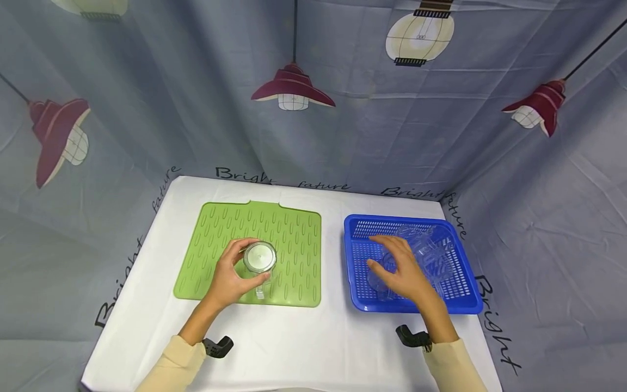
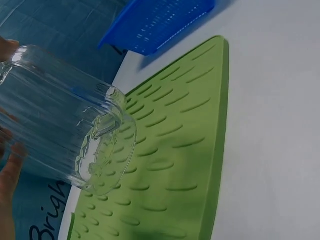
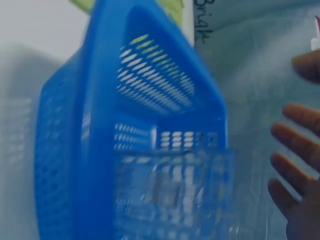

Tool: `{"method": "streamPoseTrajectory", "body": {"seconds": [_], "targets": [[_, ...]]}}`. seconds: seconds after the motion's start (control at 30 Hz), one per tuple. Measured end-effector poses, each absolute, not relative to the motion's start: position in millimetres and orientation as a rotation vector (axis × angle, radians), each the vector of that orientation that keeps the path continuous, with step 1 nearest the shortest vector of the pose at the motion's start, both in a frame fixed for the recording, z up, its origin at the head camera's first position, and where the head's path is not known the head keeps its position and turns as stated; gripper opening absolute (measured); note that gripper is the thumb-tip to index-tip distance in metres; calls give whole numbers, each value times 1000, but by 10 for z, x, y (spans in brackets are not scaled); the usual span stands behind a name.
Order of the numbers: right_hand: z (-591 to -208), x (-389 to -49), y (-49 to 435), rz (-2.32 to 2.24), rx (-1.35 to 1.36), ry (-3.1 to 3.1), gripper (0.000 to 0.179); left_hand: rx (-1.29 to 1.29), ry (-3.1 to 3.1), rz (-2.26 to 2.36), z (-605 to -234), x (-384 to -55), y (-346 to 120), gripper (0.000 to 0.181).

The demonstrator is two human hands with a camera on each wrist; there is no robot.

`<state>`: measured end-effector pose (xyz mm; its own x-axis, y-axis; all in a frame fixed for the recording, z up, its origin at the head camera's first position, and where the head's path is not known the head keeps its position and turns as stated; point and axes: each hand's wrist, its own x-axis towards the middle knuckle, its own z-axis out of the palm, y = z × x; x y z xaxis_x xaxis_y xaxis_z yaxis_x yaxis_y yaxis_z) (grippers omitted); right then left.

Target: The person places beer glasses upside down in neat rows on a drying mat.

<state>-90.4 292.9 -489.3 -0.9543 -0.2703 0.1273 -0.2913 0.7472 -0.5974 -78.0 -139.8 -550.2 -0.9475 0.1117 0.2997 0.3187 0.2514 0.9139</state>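
My left hand (image 1: 232, 277) holds a clear glass mug (image 1: 260, 257) between fingers and thumb, over the front part of a green ridged mat (image 1: 294, 245). In the left wrist view the mug (image 2: 60, 115) is bottom up, its rim toward the mat; I cannot tell whether it touches. My right hand (image 1: 404, 269) is spread, fingers apart and holding nothing, above a blue plastic basket (image 1: 360, 305). Clear glassware (image 1: 431, 256) lies in that basket, partly hidden by the hand; one clear glass (image 3: 175, 192) shows close up in the blurred right wrist view.
A white-covered table (image 1: 333, 348) carries the mat on the left and the basket on the right, with a strip of cloth between them. Grey printed curtains (image 1: 352, 136) stand behind and at both sides. Each wrist wears a black camera mount (image 1: 217, 347).
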Motion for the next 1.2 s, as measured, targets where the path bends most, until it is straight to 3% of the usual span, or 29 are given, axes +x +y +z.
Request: {"method": "streamPoseTrajectory", "body": {"seconds": [0.37, 1.2], "targets": [[-5152, -777, 3134, 726, 295, -2913, 62, -365, -2357, -1719, -5478, -991, -1656, 81], [-5513, -658, 3175, 816, 154, -2938, 72, -256, -2468, -1555, -5376, -1334, -1972, 79]]}}
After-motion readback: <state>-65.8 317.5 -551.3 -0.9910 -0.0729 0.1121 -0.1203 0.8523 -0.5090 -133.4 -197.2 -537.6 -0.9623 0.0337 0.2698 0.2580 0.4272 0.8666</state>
